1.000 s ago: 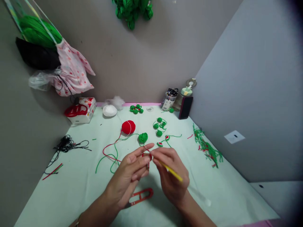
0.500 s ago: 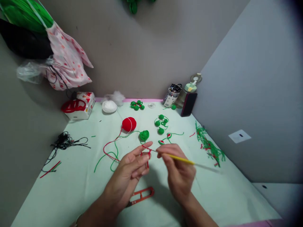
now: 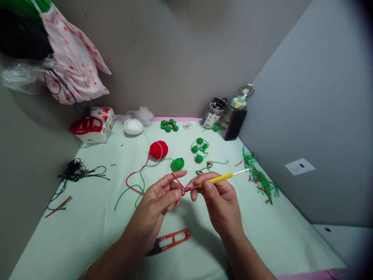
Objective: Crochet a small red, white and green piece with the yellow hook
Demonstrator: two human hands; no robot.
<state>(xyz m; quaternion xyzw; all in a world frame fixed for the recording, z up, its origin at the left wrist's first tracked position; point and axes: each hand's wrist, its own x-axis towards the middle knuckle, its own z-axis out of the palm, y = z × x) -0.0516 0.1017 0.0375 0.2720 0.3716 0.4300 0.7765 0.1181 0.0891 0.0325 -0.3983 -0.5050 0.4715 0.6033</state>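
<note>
Red yarn runs over the raised index finger of my left hand, whose thumb and other fingers pinch the yarn. My right hand grips a crochet hook by its yellow handle. The hook's metal tip meets the red yarn at the left fingertips, and its other thin metal end points up to the right. Behind the hands lie a red yarn ball with a white strand across it and a small green yarn ball. Orange thread snips rest on the table below my left hand.
Small green crocheted pieces lie behind my right hand. Green and red yarn scraps are heaped at right, black cord at left. Along the back stand a white box, white yarn, a pen holder and a phone.
My right hand has tilted the crochet hook, so its far end now points up instead of down. The left index finger has lifted slightly, stretching the red yarn. The view has shifted a little.
</note>
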